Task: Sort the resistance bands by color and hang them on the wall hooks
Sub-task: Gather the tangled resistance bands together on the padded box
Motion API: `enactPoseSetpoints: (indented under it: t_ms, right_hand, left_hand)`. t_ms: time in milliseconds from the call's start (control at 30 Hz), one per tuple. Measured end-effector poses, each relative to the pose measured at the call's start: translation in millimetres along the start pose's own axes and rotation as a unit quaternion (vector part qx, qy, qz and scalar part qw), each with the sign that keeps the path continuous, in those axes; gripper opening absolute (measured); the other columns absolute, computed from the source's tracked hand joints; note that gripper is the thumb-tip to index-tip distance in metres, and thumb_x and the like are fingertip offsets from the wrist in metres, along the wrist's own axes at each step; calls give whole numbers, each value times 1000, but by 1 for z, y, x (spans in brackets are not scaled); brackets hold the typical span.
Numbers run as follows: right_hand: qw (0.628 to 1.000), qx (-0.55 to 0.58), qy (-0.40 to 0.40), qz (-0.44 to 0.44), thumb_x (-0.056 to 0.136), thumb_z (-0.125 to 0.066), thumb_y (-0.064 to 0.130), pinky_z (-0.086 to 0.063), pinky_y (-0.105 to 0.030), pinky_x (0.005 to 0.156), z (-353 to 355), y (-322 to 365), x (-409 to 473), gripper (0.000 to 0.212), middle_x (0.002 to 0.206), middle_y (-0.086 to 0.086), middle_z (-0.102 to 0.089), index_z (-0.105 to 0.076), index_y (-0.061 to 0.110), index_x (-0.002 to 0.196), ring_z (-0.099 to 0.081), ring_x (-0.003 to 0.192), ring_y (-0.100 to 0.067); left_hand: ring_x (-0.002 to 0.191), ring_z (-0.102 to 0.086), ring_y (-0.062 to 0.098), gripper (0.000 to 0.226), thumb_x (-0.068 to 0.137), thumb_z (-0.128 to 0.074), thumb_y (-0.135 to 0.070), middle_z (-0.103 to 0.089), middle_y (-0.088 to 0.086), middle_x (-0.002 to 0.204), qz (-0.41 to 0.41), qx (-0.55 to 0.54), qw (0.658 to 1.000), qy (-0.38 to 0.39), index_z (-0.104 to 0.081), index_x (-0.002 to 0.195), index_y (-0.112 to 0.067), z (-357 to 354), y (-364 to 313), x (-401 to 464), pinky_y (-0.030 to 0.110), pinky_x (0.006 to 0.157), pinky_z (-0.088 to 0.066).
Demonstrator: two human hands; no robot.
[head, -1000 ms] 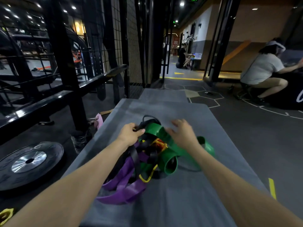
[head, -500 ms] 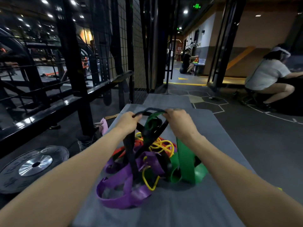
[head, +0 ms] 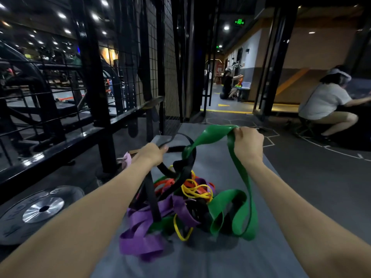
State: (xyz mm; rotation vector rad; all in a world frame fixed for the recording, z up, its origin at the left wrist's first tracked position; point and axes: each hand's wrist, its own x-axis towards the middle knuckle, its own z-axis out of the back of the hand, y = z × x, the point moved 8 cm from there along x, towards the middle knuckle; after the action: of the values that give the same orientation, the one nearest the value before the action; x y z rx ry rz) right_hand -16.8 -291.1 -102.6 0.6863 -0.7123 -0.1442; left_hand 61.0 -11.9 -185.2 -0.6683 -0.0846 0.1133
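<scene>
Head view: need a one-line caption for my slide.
Left hand grips a black band, right hand lifts a green band from the tangled pile on the grey mat.

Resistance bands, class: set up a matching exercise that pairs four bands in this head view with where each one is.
Bands:
1. green band
2. black band
3. purple band
4. yellow band

Places:
A. gripped by the left hand
B. lowest in the pile, nearest the camera
C. pinched in the raised right hand
D. looped on top of the pile

Pairs: 1-C, 2-A, 3-B, 4-D
</scene>
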Motion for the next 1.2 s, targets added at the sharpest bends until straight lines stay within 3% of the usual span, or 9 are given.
enactPoseSetpoints:
  t_ms: [167,333,467,667,733,833,933,1067,1200]
  right_hand:
    - [998,-14,67,7,99,-40,21,-28,-29,56,-24,-14,-21,35,72,-16,-53,-51,2,72,-45,58,-27]
    - [998,1,61,2,99,-42,21,-28,-28,55,-20,-28,-23,35,69,-14,-51,-48,2,70,-43,55,-25]
    - [999,15,30,28,99,-42,20,-15,-31,52,-7,-24,-17,35,61,-9,-45,-49,1,70,-37,50,-17]
    - [998,41,-26,-46,99,-43,19,-22,-28,57,22,-61,-7,34,67,-12,-49,-53,-1,73,-43,66,-26]
    - [994,18,4,-104,99,-43,21,-30,-31,60,15,-92,-10,38,73,-17,-53,-55,-5,75,-45,66,-27]
    - [974,-78,130,-169,94,-48,13,-41,-33,63,-13,-134,-26,25,85,-20,-62,-62,-7,87,-57,73,-32]
    - [951,-170,249,-77,86,-46,-2,-48,-39,78,-39,-119,-48,38,117,-21,-60,-56,0,123,-59,105,-37]
    - [908,-130,389,92,78,-66,11,-25,-31,111,-82,-66,-86,84,151,-11,-24,-20,14,148,-25,139,-31]
    - [927,-102,342,115,76,-74,33,-28,-35,108,-92,-61,-92,88,147,-5,-33,-25,17,146,-30,134,-31]
  left_hand:
    - [122,-46,28,68,68,-79,-38,-42,10,131,-86,39,995,21,-48,125,-16,-43,-16,-27,41,102,-41]
    - [123,-46,20,69,68,-81,-23,-43,9,130,-191,-76,974,99,-47,127,-11,-78,-47,-55,15,92,-35]
    - [119,-52,24,86,61,-84,-35,-53,7,128,-241,4,960,145,-38,132,-22,-110,-52,-61,37,101,-42]
    - [110,-59,25,58,77,-72,-29,-61,6,121,-214,2,972,100,-44,127,-26,-119,-48,-47,37,92,-47]
    - [103,-59,18,44,81,-71,-23,-62,2,112,-219,-34,968,118,-53,120,-13,-118,-50,-46,26,83,-44]
    - [92,-56,14,29,85,-66,-19,-60,4,96,-219,-75,963,138,-60,109,-3,-115,-46,-51,21,70,-36]
    - [76,-52,15,23,87,-64,-24,-54,2,76,-193,-91,968,134,-61,88,-2,-118,-36,-50,26,61,-36]
    - [57,-38,13,39,88,-61,-30,-39,0,59,-182,-82,975,98,-42,60,-11,-124,-40,-51,23,49,-26]
    - [60,-48,14,31,91,-57,-30,-51,2,62,-174,-121,970,119,-52,65,-13,-121,-48,-59,25,57,-34]
